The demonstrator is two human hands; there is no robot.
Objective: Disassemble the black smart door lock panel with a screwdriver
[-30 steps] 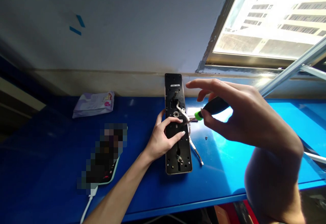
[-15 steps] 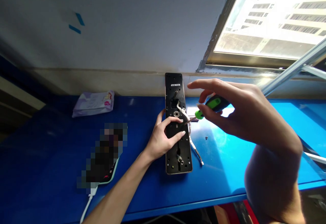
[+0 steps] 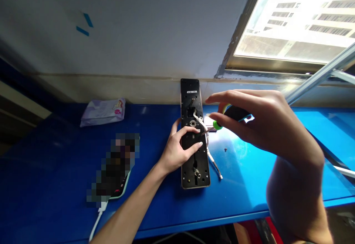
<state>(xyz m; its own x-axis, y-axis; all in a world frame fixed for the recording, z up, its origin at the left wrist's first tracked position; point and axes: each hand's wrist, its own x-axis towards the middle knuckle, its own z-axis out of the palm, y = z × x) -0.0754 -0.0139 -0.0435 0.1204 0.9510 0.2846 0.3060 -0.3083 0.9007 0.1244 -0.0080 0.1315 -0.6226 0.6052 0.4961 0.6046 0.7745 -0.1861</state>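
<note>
A long black door lock panel [image 3: 187,151] leans toward the wall on the blue table, its back side facing me. My left hand [image 3: 179,146] grips it from the left, with thumb and index finger across its face and other fingers behind the left edge. In my right hand [image 3: 249,120] is a black and green screwdriver [image 3: 217,125], slanting down to the left. Its tip meets the panel near its right edge, between my left thumb and index finger. A white-wrapped cable [image 3: 210,154] comes out of the panel's square opening and hangs past its right side. Tiny dark screws [image 3: 225,149] lie to the right.
On the left lies a phone [image 3: 122,185], its screen blurred, with a white charging cable [image 3: 95,223] plugged in. A purple-white packet [image 3: 103,111] sits near the wall. A metal ladder-like frame [image 3: 313,79] stands at the right, below a bright window [image 3: 294,37].
My right hand has turned the screwdriver's handle, so its green patch no longer shows. The tip stays at the same spot, and my left hand keeps its grip on the panel.
</note>
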